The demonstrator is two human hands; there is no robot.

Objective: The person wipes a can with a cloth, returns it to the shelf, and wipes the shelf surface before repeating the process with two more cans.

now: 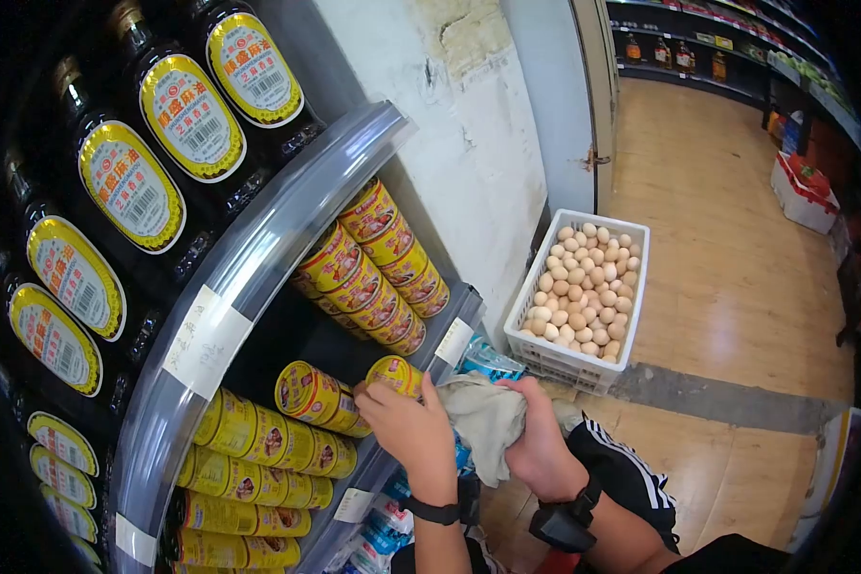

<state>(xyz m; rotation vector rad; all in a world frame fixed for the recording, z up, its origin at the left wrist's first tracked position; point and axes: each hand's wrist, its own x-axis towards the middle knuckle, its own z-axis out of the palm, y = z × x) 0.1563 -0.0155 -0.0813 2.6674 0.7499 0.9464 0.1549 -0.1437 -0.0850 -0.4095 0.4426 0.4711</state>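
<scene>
My left hand (pixel 409 426) is closed round a yellow tin can (pixel 392 371) at the front of the lower shelf; its fingers partly cover the can. Bunched in my right hand (pixel 542 442) is a grey cloth (pixel 483 416), just to the right of that can. Beside my left fingers lies another yellow can (pixel 308 390) in a short stack. Rows of yellow cans (pixel 268 442) fill the shelf to the left, and red-and-yellow cans (pixel 378 297) are stacked farther along it.
Dark sesame oil bottles (pixel 129 182) line the upper shelf behind a clear curved shelf edge (pixel 277 230). A white crate (pixel 584 378) full of eggs stands on the wooden floor against the wall. Blue-and-white packages (pixel 387 531) sit below the can shelf. More stocked shelves (pixel 679 43) are at the far right.
</scene>
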